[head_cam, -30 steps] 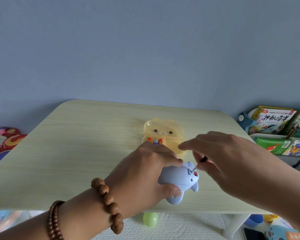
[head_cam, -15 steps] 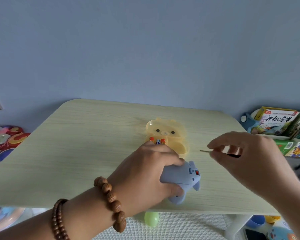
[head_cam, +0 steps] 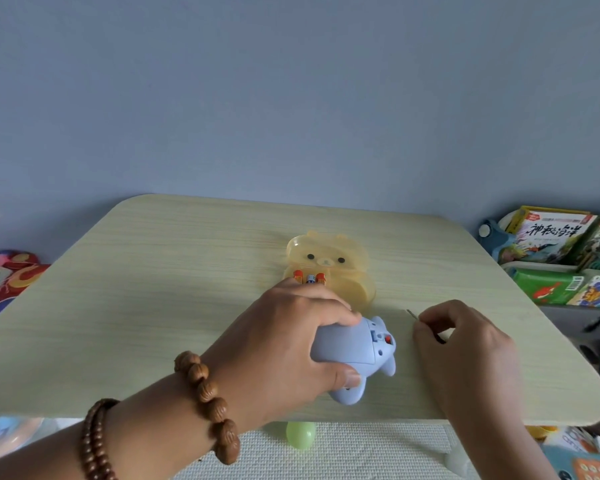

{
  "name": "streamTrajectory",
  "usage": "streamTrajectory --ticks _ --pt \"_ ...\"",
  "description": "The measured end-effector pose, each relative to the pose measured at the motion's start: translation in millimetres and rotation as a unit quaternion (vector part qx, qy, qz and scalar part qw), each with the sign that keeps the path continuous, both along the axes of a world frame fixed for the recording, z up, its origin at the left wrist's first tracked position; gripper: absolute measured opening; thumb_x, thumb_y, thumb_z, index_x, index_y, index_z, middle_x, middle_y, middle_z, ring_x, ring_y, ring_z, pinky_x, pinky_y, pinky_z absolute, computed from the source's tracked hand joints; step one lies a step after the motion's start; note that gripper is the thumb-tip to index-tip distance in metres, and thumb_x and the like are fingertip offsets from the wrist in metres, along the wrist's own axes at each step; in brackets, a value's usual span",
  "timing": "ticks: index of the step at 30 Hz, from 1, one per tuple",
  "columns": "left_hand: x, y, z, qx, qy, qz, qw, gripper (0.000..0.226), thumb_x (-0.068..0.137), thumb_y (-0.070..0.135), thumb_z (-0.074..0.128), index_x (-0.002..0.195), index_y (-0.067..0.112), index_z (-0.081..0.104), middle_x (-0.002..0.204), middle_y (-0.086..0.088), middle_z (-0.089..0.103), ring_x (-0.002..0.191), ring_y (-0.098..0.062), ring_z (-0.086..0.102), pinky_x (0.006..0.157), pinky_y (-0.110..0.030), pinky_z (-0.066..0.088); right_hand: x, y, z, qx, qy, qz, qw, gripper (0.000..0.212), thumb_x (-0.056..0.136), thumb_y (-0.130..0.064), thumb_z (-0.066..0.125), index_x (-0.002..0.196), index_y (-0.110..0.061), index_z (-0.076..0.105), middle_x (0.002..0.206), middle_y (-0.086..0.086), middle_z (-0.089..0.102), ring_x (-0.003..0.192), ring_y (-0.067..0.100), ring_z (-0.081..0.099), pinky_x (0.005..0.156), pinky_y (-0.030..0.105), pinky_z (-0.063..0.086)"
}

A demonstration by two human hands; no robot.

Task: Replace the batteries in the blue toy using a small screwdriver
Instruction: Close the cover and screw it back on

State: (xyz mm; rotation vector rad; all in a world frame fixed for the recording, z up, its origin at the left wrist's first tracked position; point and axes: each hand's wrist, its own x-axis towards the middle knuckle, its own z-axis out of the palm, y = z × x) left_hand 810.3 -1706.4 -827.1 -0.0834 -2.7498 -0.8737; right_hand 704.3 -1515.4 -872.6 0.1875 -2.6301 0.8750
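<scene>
The blue toy (head_cam: 352,351), best kept still, is being gripped by the left hand (head_cam: 284,341); the screwdriver (head_cam: 412,313) is being pinched by the right hand (head_cam: 465,351).

Left hand (head_cam: 291,344), with bead bracelets (head_cam: 205,393) at the wrist, grips the blue toy (head_cam: 354,355) on the table (head_cam: 153,306). Right hand (head_cam: 465,348), just beside the toy and not touching it, pinches the screwdriver (head_cam: 412,314). Behind them, an open yellow bear case (head_cam: 329,258) holds batteries (head_cam: 310,278). Books (head_cam: 551,237) stand at far right.
</scene>
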Motion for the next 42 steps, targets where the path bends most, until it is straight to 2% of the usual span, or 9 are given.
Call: streamTrajectory --ticks 13,16,20,25,29,31,33,38,42 --pt "1 -1 1 0.009 -0.008 -0.003 1.0 0.057 0.067 0.046 0.085 0.121 0.038 0.068 0.124 0.03 0.059 0.12 0.008 0.046 0.098 -0.01 0.037 0 6 6 0.005 0.041 0.031 0.999 0.01 0.082 -0.025 0.08 0.082 -0.023 0.07 0.086 -0.003 0.066 0.074 0.023 0.06 0.065 0.03 0.042" --pt "1 -1 1 0.006 -0.008 -0.002 1.0 0.058 0.069 0.048 0.084 0.123 0.038 0.066 0.124 0.03 0.058 0.119 0.008 0.045 0.097 -0.007 0.037 15 19 25 -0.047 0.092 0.202 0.974 0.021 0.08 -0.026 0.08 0.097 -0.029 0.068 0.103 -0.011 0.066 0.088 0.009 0.064 0.073 0.019 0.048" --pt "-2 -4 1 0.001 -0.012 -0.008 1.0 0.054 0.068 0.049 0.084 0.119 0.037 0.068 0.121 0.029 0.06 0.116 0.008 0.048 0.096 -0.008 0.038 26 24 33 0.008 -0.048 0.429 0.902 0.063 0.072 -0.029 0.084 0.128 -0.045 0.059 0.143 -0.018 0.053 0.123 0.004 0.059 0.092 0.015 0.049" --pt "0 -8 1 0.034 -0.034 -0.014 0.999 0.055 0.07 0.055 0.078 0.122 0.043 0.062 0.119 0.03 0.061 0.112 0.013 0.052 0.088 -0.006 0.041 21 14 24 -0.011 -0.025 0.41 0.912 0.058 0.072 -0.014 0.09 0.118 -0.042 0.068 0.119 -0.025 0.067 0.104 0.005 0.068 0.08 0.014 0.055" --pt "3 -16 5 0.131 -0.032 -0.04 0.99 0.04 0.089 0.056 0.06 0.126 0.041 0.058 0.123 0.026 0.065 0.113 0.013 0.059 0.085 -0.006 0.045 25 13 28 -0.132 -0.129 0.389 0.902 0.03 0.078 -0.051 0.079 0.106 -0.042 0.075 0.092 -0.006 0.077 0.078 0.012 0.075 0.075 0.029 0.06" --pt "5 -19 9 0.185 -0.046 -0.059 0.98 0.043 0.088 0.06 0.061 0.126 0.04 0.057 0.117 0.021 0.069 0.106 0.003 0.066 0.087 -0.018 0.053 27 9 31 -0.18 -0.153 0.37 0.899 0.037 0.082 -0.063 0.062 0.088 -0.029 0.076 0.07 0.008 0.074 0.063 0.019 0.07 0.067 0.039 0.058" --pt "6 -20 10 0.191 -0.059 -0.063 0.978 0.055 0.08 0.05 0.077 0.129 0.041 0.053 0.112 0.016 0.071 0.099 -0.001 0.07 0.084 -0.023 0.057 28 4 36 -0.205 -0.18 0.353 0.895 0.047 0.085 -0.066 0.057 0.082 -0.022 0.074 0.06 0.014 0.07 0.054 0.022 0.066 0.059 0.034 0.053" --pt "7 -27 7 0.194 -0.051 -0.046 0.979 0.087 0.068 0.041 0.088 0.134 0.062 0.036 0.127 0.021 0.056 0.105 0.002 0.067 0.089 -0.018 0.055 31 -12 47 -0.287 -0.246 0.326 0.866 0.042 0.078 -0.053 0.062 0.104 -0.021 0.074 0.059 0.018 0.07 0.049 0.028 0.062 0.049 0.034 0.048" --pt "5 -34 5 0.196 -0.052 -0.056 0.978 0.08 0.067 0.025 0.093 0.129 0.053 0.051 0.124 0.023 0.062 0.104 -0.006 0.07 0.092 -0.03 0.057 35 -17 50 -0.304 -0.27 0.333 0.85 0.041 0.084 -0.057 0.059 0.099 -0.022 0.074 0.065 0.019 0.072 0.051 0.03 0.063 0.05 0.038 0.049"
